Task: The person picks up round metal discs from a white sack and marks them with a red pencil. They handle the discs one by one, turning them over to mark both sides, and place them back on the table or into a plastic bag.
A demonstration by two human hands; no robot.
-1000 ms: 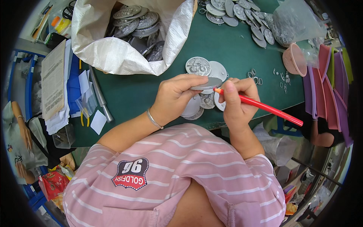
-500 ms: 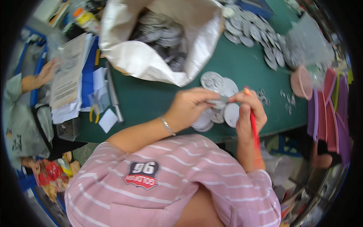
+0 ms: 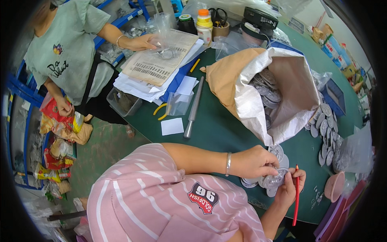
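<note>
The left hand (image 3: 254, 162) pinches a disc (image 3: 277, 179) at its ten o'clock edge; the right hand (image 3: 288, 188) grasps it at three o'clock, with a red pencil (image 3: 297, 199) also in its grip. Toward twelve o'clock on the desk (image 3: 225, 131), an open sack (image 3: 252, 97) contains more discs (image 3: 269, 94). The held one is round, silver-grey and raised-patterned.

Bright, even indoor light on my green table (image 3: 219, 131), soft shadows; small glints on my bracelet (image 3: 228, 163) and the metal rod (image 3: 195, 107); my left hand (image 3: 254, 162) and right hand (image 3: 290, 187) read fairly sharp; fisheye bends the blue shelving (image 3: 24, 92) near the rim, corners black
</note>
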